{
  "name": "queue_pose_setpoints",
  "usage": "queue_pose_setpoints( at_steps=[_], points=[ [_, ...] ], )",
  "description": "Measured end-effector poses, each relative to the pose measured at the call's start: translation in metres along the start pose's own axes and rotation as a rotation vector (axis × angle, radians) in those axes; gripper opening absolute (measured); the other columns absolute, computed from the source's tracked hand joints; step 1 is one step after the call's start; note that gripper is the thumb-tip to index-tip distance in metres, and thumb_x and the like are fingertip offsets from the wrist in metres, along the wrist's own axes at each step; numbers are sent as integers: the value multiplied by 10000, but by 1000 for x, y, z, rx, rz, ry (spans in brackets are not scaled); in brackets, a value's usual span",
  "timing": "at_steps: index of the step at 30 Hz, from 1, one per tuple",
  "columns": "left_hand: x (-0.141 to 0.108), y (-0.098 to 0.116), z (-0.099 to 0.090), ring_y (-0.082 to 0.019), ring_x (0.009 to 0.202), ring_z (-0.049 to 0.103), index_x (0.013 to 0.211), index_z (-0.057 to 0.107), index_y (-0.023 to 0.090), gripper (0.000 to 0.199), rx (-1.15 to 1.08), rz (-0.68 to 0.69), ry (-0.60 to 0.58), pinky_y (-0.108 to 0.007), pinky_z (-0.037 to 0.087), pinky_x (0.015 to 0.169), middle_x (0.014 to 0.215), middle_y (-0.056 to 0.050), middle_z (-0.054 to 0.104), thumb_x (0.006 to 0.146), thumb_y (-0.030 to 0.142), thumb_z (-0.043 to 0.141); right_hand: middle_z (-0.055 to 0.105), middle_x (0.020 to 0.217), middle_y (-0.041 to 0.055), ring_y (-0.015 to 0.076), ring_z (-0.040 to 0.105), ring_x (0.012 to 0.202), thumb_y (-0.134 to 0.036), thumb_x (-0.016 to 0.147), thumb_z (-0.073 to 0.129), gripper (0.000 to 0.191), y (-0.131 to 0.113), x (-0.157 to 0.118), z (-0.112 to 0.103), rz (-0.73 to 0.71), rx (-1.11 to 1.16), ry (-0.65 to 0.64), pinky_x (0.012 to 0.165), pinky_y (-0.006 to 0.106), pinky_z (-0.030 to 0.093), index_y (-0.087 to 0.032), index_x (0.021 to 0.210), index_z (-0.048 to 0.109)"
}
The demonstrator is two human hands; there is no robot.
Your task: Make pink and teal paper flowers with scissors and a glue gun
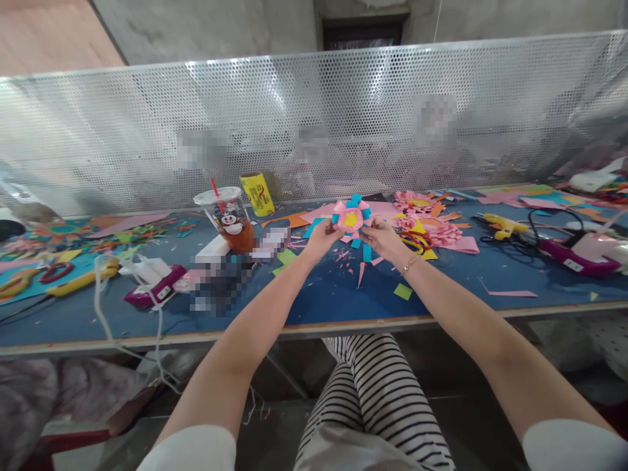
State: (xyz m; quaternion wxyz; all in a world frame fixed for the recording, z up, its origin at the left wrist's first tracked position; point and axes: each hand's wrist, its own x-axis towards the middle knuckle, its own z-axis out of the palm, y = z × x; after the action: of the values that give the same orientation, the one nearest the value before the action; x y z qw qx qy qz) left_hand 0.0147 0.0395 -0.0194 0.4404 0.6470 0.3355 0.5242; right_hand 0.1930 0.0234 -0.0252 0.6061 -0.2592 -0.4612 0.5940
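A paper flower [351,221] with a yellow centre, pink inner petals and blue outer loops is held up above the blue table [314,304]. My left hand [324,239] grips its left edge, fingers closed on it. On the opposite side my right hand [385,241] pinches the right edge; a bracelet circles that wrist. Small pink paper scraps lie on the table below the flower. Just right of my right hand are yellow-handled scissors [418,242], partly covered by the hand and paper.
A plastic drink cup [230,221] with a red straw and a yellow roll [258,194] stand to the left. Purple power strips [156,286] with cords lie on both sides. A yellow glue gun [503,224] rests at right. Behind rises a perforated metal panel [275,98].
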Motion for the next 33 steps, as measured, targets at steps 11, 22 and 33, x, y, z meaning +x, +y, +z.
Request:
queue_pose_setpoints(
  at_steps=[11,22,33],
  points=[
    [0,7,0,-121,662,572,826,576,152,309,-58,-24,83,-271,481,663,696,21,588,575,265,715,585,698,-39,92,550,664,-257,493,818,342,1,0,-1,-2,-102,7,679,248,446,-201,744,592],
    [2,7,-4,-122,669,562,865,570,170,294,-18,-22,161,-251,458,629,738,17,605,578,189,632,602,717,-35,99,572,691,-345,495,836,386,-4,-2,0,0,-175,29,664,245,440,-204,773,609],
    [0,13,-6,-151,690,610,880,547,165,335,-51,-134,69,-259,485,574,767,-5,614,573,223,670,625,698,-32,98,581,648,-377,539,829,425,-8,-7,3,95,-99,-55,627,234,471,-203,838,583]
  ],
)
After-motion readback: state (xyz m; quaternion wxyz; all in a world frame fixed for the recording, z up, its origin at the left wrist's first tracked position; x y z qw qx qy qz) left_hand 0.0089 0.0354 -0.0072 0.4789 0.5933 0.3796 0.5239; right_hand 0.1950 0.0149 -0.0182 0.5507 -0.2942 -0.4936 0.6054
